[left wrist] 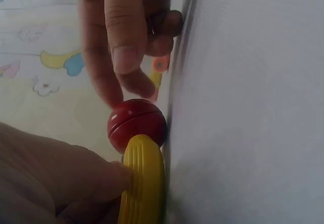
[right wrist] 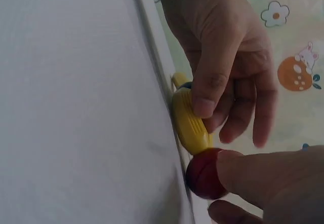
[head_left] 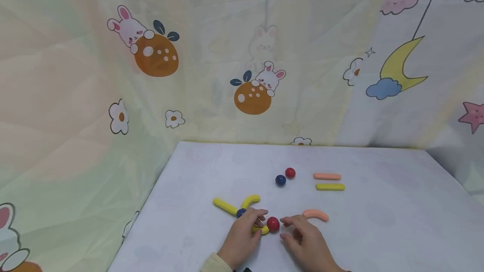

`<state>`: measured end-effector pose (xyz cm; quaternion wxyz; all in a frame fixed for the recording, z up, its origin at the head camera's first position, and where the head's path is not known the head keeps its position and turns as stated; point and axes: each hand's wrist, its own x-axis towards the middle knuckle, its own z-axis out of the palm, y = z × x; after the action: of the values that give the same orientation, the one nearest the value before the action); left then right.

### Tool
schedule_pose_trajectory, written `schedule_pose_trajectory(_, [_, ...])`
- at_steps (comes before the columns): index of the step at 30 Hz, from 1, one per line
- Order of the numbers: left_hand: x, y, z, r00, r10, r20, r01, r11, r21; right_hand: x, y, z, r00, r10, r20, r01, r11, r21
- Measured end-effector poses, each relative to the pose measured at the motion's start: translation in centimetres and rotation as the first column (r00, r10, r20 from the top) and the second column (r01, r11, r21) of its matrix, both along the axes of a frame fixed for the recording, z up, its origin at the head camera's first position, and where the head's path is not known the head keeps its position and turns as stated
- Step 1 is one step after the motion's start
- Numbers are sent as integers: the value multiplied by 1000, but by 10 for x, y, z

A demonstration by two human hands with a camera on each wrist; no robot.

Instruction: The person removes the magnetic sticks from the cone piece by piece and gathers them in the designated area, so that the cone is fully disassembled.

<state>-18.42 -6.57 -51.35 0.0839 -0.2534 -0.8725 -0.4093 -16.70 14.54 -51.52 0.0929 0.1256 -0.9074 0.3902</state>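
My left hand point(head_left: 242, 232) pinches a curved yellow stick point(left wrist: 144, 176) with grooved sides between thumb and fingers. One end of that stick meets a red ball point(head_left: 273, 224). Just right of the ball is my right hand point(head_left: 308, 240), its fingers loosely bent with a small gap to the ball in the head view. Partly hidden behind the left hand, a dark blue ball point(head_left: 240, 213) joins a straight yellow stick point(head_left: 224, 205) on its left. Another curved yellow stick point(head_left: 250, 200) points up and right from the blue ball.
On the white table point(head_left: 397, 238), a curved salmon stick point(head_left: 316, 215) lies just beyond the right hand. Farther back are a loose red ball point(head_left: 290, 173), a blue ball point(head_left: 280, 180), a straight salmon stick point(head_left: 327, 176) and a straight yellow stick point(head_left: 330, 187). A printed cloth point(head_left: 211, 53) hangs behind.
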Motion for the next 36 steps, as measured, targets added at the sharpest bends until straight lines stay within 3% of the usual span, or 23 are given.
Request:
schedule_pose_trajectory(5, [6,4,6,991,-110,81,109,994,7,2,-6,1,997,75,15,-75,996,37])
schedule_pose_trajectory(8, [8,6,7,983,-177,50,176,984,23,1,-7,0,995,101,-14,-100,994,52])
schedule_pose_trajectory(10, [10,7,7,982,-190,10,190,982,25,1,-7,-1,993,116,-31,-113,991,64])
schedule_pose_trajectory(14, [11,7,9,981,-133,-140,134,991,-5,1,-8,-1,995,97,-35,-93,991,93])
schedule_pose_trajectory(17, [10,5,9,965,-42,-260,29,998,-54,2,-8,0,997,67,-29,-63,993,103])
schedule_pose_trajectory(19, [8,3,9,960,10,-280,-40,994,-102,1,-9,1,999,46,-15,-44,994,98])
schedule_pose_trajectory(22, [5,1,6,973,47,-225,-91,978,-188,0,-9,0,1000,15,11,-16,995,100])
schedule_pose_trajectory(26, [2,-2,1,989,52,-135,-86,962,-259,-1,-7,-1,999,2,38,-5,996,92])
schedule_pose_trajectory(30, [1,-2,-2,991,58,-122,-89,961,-262,0,-5,2,996,-5,91,-1,997,71])
schedule_pose_trajectory(34, [-1,-1,-3,992,76,-98,-99,962,-254,-4,-1,11,986,-94,140,91,996,23])
schedule_pose_trajectory(36, [-1,0,-3,993,82,-84,-100,965,-243,-11,2,16,982,-144,124,144,990,12])
